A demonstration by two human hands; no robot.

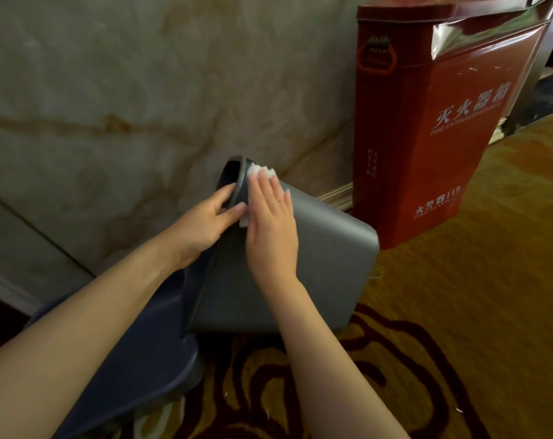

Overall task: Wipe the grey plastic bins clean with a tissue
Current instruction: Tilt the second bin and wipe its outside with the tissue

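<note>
Patterned gold carpet [459,312] meets marble wall [110,106] beside red box [427,137].

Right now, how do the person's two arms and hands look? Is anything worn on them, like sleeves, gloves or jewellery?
Both forearms are bare up to the picture's lower edge: no sleeves show. The left hand and the right hand have no gloves. No ring, watch or bracelet is visible on either wrist or on the fingers that show. The fingernails look short and unpainted, with no markings.
</note>
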